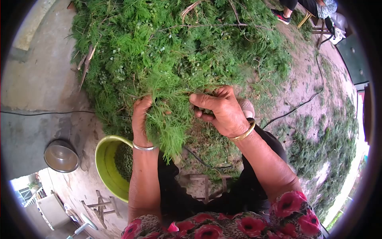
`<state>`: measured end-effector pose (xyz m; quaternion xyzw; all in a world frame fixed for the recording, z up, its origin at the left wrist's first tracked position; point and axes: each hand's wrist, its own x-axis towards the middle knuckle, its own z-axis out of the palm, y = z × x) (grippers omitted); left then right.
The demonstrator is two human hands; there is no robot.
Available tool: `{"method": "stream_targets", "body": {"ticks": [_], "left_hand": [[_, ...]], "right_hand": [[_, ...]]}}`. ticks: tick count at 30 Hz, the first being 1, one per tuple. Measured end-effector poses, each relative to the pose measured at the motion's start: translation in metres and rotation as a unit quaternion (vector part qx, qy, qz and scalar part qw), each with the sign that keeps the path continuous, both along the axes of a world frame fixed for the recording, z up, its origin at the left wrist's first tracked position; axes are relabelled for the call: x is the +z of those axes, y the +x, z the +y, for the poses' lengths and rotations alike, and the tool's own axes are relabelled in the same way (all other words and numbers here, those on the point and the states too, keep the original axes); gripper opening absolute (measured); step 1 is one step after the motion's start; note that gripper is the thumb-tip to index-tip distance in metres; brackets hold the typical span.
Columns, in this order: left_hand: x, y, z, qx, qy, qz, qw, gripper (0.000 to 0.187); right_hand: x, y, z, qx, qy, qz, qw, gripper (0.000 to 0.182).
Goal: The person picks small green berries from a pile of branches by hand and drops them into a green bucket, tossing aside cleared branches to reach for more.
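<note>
A feathery green cypress branch (pixel 169 119) hangs from my left hand (pixel 142 115), which is closed around it; the foliage hides most of those fingers. Close by on the right, my right hand (pixel 223 111) has its thumb and fingers curled together at the edge of the greenery. What sits inside that grip is too small and covered to make out. Just beyond both hands rises a big heap of cypress cuttings (pixel 159 44), dotted with pale green seed cones. Beside my left forearm stands a lime-green tub (pixel 104 169) with small dark greenish pieces (pixel 124 159) in it.
A metal bowl (pixel 61 156) lies on the concrete at left. Wooden stools (pixel 101 205) stand lower left. A black cable (pixel 294 109) crosses the right-hand ground near scattered cuttings (pixel 318 151). Another person's shoe (pixel 281 16) shows at the top right.
</note>
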<state>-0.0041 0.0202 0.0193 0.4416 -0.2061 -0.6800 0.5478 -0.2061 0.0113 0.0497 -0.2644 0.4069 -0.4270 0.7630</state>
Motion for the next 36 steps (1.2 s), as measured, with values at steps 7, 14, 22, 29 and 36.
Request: {"method": "stream_targets", "body": {"ticks": [7,14,22,29,36], "left_hand": [[-0.010,0.020,0.001,0.079,-0.037,-0.009,0.996,0.035],[-0.019,0.059,0.010,0.160,-0.113,0.117,0.974,0.028],[0.003,0.048,0.016,0.145,0.037,0.108,0.983,0.037],[0.029,-0.006,0.006,0.078,0.070,-0.071,0.992,0.033],[0.012,-0.001,0.004,0.067,0.086,0.027,0.994,0.023]], "right_hand": [[-0.002,-0.002,0.006,0.120,-0.084,0.087,0.985,0.019],[0.006,-0.017,0.006,0.139,-0.028,0.027,0.990,0.014],[-0.002,-0.014,-0.001,0.079,0.061,-0.061,0.993,0.018],[-0.001,-0.008,-0.001,0.110,0.047,-0.033,0.992,0.019],[0.001,-0.003,0.000,0.145,0.017,0.050,0.988,0.012]]}}
